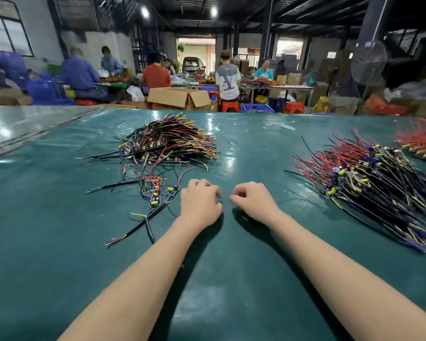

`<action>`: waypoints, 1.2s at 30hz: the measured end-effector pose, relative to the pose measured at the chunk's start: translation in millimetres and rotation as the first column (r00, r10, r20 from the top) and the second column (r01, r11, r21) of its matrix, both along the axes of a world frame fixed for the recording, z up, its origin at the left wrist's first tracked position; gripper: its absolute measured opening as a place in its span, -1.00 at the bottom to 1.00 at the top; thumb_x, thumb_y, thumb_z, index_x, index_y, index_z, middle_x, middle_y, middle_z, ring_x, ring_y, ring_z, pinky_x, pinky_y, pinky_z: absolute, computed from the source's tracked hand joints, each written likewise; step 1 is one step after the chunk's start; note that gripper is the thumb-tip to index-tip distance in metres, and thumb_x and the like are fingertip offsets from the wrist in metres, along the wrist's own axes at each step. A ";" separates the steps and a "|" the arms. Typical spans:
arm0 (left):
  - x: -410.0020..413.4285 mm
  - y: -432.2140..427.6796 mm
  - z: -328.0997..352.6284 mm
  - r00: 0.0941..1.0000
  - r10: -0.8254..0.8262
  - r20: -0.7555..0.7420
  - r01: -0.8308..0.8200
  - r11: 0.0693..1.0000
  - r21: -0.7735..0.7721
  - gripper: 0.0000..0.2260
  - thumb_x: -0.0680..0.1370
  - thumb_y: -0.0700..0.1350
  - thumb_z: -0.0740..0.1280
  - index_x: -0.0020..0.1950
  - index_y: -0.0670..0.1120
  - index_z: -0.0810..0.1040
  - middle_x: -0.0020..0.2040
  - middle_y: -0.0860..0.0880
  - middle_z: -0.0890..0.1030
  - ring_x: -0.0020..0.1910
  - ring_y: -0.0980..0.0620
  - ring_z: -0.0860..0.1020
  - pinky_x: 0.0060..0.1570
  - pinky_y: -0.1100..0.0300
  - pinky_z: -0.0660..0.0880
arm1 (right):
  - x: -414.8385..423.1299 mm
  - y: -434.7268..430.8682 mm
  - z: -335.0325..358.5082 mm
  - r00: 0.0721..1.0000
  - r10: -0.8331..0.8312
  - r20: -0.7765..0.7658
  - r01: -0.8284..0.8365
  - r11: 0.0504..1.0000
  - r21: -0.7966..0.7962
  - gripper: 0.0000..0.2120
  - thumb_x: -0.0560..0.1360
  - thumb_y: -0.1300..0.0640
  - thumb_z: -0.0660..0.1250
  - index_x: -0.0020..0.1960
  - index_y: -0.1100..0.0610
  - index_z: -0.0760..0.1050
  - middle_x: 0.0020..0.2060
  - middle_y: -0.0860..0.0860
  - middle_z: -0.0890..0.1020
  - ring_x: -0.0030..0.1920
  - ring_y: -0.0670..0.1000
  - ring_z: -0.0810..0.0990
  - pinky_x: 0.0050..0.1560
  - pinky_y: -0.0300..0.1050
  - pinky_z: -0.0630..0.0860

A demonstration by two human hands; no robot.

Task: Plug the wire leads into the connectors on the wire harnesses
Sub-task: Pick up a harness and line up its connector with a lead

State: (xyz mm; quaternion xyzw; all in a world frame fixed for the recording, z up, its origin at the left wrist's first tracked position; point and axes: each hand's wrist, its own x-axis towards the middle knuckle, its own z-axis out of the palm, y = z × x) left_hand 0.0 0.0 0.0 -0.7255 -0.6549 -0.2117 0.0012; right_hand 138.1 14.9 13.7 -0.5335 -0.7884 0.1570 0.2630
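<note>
Left to right, clock directions taken from the hands.

9 o'clock, just beside the left hand: a loose handful of black-sheathed wire harnesses with small blue-and-yellow boards (155,195), red and yellow ends splayed out. 11 o'clock, well apart: a big heap of black, red and yellow harness wires (172,141).

Left hand (200,204) rests knuckles up on the glossy dark green table (59,242). Its grip is loosely curled and nothing shows in it. Right hand (252,201) sits near it, not touching. Same story here: fingers curled under, thumb close to the index, no wire seen in the grip. Can't rule out something tiny hidden under the fingers.

3 o'clock, apart from the right hand: a large fanned heap of red and black wire leads (369,178) with blue and yellow parts mixed in. 2 o'clock, at the far right: a bundle of red wires (422,141), cut off by the frame.

My read is that this is between units, with no lead or harness picked up and nothing mating.

Next move probably needs:
- One hand takes a single harness from the handful at 9 o'clock.
- The other hand draws one lead from the heap at 3 o'clock — both are tangled, so each has to be teased out singly.
- Line the lead end up square with the connector and push straight in.

Connector detail is too small to make out.
</note>
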 end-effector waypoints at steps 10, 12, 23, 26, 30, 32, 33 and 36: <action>-11.3 19.3 -11.8 0.914 0.405 -0.019 -0.403 0.900 -0.169 -0.60 0.50 0.11 0.18 0.30 -0.01 0.35 0.41 -0.13 0.27 0.39 -0.23 0.15 0.32 -0.08 0.11 | -4.9 18.4 -14.4 1.000 -0.002 -0.022 0.001 0.998 -0.057 -0.76 0.44 0.15 0.26 -0.39 -0.04 0.40 -0.42 -0.11 0.49 -0.28 0.01 0.47 -0.21 -0.13 0.43; -11.6 19.3 -13.1 0.943 0.333 -0.017 -0.333 0.936 -0.116 -0.61 0.51 0.06 0.19 0.32 -0.01 0.35 0.39 -0.07 0.32 0.36 -0.15 0.22 0.28 -0.01 0.18 | -6.6 17.5 -14.5 1.000 0.009 -0.015 -0.010 0.998 -0.055 -0.78 0.44 0.14 0.26 -0.37 -0.03 0.42 -0.41 -0.10 0.50 -0.27 0.01 0.47 -0.22 -0.15 0.41; -4.5 4.4 11.7 0.983 -0.115 0.147 0.054 0.929 0.365 -0.75 0.39 -0.33 0.24 -0.01 -0.19 0.62 0.19 -0.17 0.53 0.23 -0.19 0.41 0.20 0.08 0.30 | -6.4 10.5 -17.1 0.999 0.006 -0.035 -0.007 1.000 -0.012 -0.89 0.41 0.19 0.26 -0.15 0.03 0.54 -0.29 -0.04 0.51 -0.22 0.03 0.42 -0.11 -0.08 0.44; -28.0 4.7 21.8 0.918 0.282 0.281 -0.378 0.835 0.398 -0.75 0.35 -0.28 0.30 -0.02 -0.09 0.58 0.12 -0.11 0.52 0.15 -0.16 0.37 0.04 0.06 0.22 | -5.6 7.5 -19.5 0.999 0.009 -0.047 -0.009 1.000 -0.009 -0.83 0.44 0.17 0.27 0.00 0.06 0.55 -0.20 -0.05 0.51 -0.19 -0.02 0.41 -0.07 -0.12 0.42; -64.6 2.7 8.9 0.748 0.649 0.137 -0.637 0.760 -0.125 -0.59 0.45 -0.07 0.31 0.28 -0.05 0.34 0.30 -0.16 0.30 0.30 -0.18 0.25 0.24 -0.01 0.20 | -6.2 5.6 -19.5 1.000 0.013 -0.022 -0.013 1.000 -0.004 -0.84 0.44 0.16 0.27 0.00 0.06 0.55 -0.16 -0.04 0.54 -0.18 -0.04 0.40 -0.08 -0.15 0.40; -72.9 2.0 2.2 0.734 0.671 0.101 -0.642 0.735 -0.216 -0.60 0.51 -0.05 0.26 0.33 -0.05 0.30 0.33 -0.19 0.28 0.32 -0.21 0.26 0.25 -0.02 0.22 | -6.2 4.8 -19.6 1.000 0.014 -0.021 -0.014 1.000 0.001 -0.85 0.44 0.17 0.28 -0.02 0.07 0.56 -0.19 -0.06 0.51 -0.18 -0.05 0.40 -0.11 -0.17 0.37; -76.7 3.3 0.6 0.738 0.664 0.125 -0.634 0.744 -0.208 -0.63 0.53 -0.09 0.23 0.33 -0.06 0.31 0.33 -0.18 0.31 0.30 -0.23 0.28 0.24 -0.02 0.25 | -6.5 4.5 -19.8 1.000 0.017 -0.023 -0.017 1.000 0.002 -0.86 0.45 0.17 0.28 -0.02 0.07 0.56 -0.20 -0.07 0.49 -0.18 -0.05 0.40 -0.13 -0.19 0.35; -86.6 7.8 -0.2 0.740 0.613 0.278 -0.604 0.787 -0.126 -0.66 0.53 -0.25 0.18 0.30 -0.08 0.34 0.27 -0.15 0.44 0.22 -0.26 0.35 0.15 -0.01 0.34 | -6.3 4.4 -19.9 0.999 0.019 -0.030 -0.019 1.000 0.006 -0.86 0.45 0.17 0.28 -0.03 0.08 0.56 -0.20 -0.07 0.49 -0.18 -0.04 0.41 -0.12 -0.17 0.36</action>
